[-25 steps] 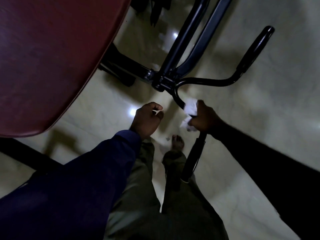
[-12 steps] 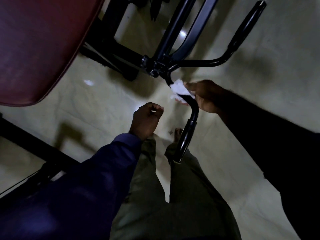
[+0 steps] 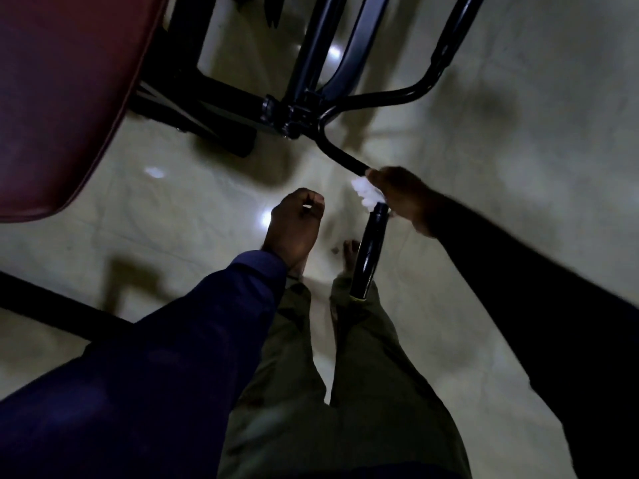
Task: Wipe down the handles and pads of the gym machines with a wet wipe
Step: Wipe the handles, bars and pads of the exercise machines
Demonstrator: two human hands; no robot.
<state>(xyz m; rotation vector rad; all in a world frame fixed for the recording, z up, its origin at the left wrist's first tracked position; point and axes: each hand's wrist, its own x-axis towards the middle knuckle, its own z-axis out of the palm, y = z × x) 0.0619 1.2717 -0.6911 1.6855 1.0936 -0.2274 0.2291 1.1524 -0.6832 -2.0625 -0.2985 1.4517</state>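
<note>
**Colours showing around the handle grip**

The handle grip (image 3: 370, 250) is showing glossy black, with a thin yellowish line at its lower end. At the grip's upper end the wet wipe (image 3: 366, 195) is showing bright white. Beyond the grip, the bent bar (image 3: 340, 155) and the frame tubes (image 3: 359, 46) are showing black with a bluish sheen. Far left of the grip, the pad (image 3: 69, 98) is showing deep maroon. Under the grip, the floor (image 3: 518, 98) is looking pale cream, faintly veined, with small white glints. Left of the grip the left sleeve (image 3: 173, 357) is showing navy blue; right of it the right sleeve (image 3: 553, 323) is showing black. Below the grip the trousers (image 3: 345, 392) are showing olive green.
</note>
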